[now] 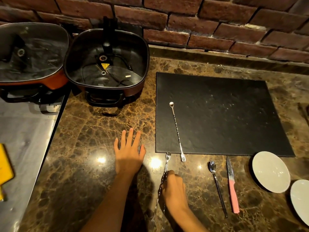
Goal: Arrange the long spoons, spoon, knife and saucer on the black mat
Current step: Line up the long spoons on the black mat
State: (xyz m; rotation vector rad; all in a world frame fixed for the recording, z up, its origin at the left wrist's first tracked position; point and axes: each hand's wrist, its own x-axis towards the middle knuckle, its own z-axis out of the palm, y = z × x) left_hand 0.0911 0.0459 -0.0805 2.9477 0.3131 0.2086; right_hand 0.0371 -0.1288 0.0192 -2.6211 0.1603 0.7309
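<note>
A black mat lies on the marble counter. One long twisted spoon rests along the mat's left side, its fork end hanging past the front edge. My right hand is shut on more long spoons in front of the mat; how many I cannot tell. My left hand lies flat on the counter, fingers spread, empty. A spoon with a dark handle and a pink-handled knife lie side by side further right. A white saucer sits beside the knife.
A second white saucer is cut off at the right edge. Two lidded electric pans stand at the back left against the brick wall. A steel surface with a yellow object adjoins the counter on the left.
</note>
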